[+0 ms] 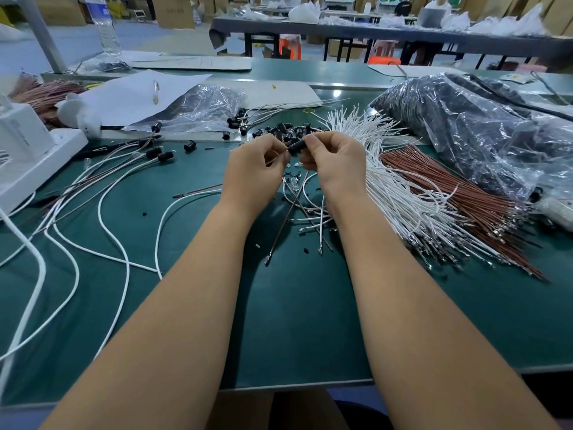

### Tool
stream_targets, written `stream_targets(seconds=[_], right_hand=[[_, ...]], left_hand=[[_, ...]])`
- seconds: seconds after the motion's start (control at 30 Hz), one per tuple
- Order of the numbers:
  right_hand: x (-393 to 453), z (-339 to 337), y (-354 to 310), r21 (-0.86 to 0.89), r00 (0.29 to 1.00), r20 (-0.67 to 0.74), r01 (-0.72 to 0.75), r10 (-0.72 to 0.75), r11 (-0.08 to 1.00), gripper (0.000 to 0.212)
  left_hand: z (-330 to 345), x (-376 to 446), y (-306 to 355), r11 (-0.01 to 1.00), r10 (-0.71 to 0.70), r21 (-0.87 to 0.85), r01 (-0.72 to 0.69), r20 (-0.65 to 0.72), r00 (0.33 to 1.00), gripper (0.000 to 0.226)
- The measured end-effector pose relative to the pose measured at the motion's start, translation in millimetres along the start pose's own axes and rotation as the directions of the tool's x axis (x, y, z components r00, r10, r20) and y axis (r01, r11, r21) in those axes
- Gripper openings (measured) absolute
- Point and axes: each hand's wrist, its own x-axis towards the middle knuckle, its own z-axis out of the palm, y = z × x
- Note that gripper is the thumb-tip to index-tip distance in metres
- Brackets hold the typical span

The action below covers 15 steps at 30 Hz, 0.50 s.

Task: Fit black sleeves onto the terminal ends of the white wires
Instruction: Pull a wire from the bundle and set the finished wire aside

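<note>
Both hands meet above the green table mat [310, 321]. My right hand [333, 159] pinches a black sleeve [297, 147] between thumb and fingers. My left hand [254, 169] pinches a thin wire end right at the sleeve's left mouth; the wire's tip is hidden by the fingers. Just behind the hands lies a pile of loose black sleeves [285, 131]. To the right, a fanned bundle of white wires [387, 181] spreads out with its terminal ends toward me. Wires with sleeves fitted [155, 153] lie at the left.
A bundle of brown wires [459, 197] lies right of the white ones, beside a large plastic bag of dark parts [471, 128]. Loose white cables [102, 212] curl across the left. A white device [28, 150] stands at the left edge, a water bottle [104, 26] behind.
</note>
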Motion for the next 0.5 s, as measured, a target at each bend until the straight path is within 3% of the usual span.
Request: stream_targets(seconds=[0.1,0.27,0.4,0.5], right_hand=[[1.4,1.2,0.6,-0.032,1.000,-0.006,-0.005,0.005,0.999,0.014],[2.0,0.4,2.0,0.155,0.990,0.013,-0.140,0.140,0.978,0.011],[2.5,-0.5,2.2,0.081,0.985,0.017,-0.174,0.173,0.981,0.016],[2.3,-0.7,0.2,0.129,0.979,0.035,-0.206,0.203,0.970,0.017]], left_hand=[[0.7,0.7,1.6,1.000,0.003,-0.002,-0.003,0.014,1.000,0.006],[0.2,1.0,2.6,0.998,-0.008,-0.064,0.007,-0.013,1.000,0.009],[-2.1,0.7,1.0,0.998,0.004,-0.060,-0.006,-0.038,0.999,0.008],[-1.9,0.7,-1.1,0.998,0.001,-0.056,-0.002,-0.030,1.000,0.008]])
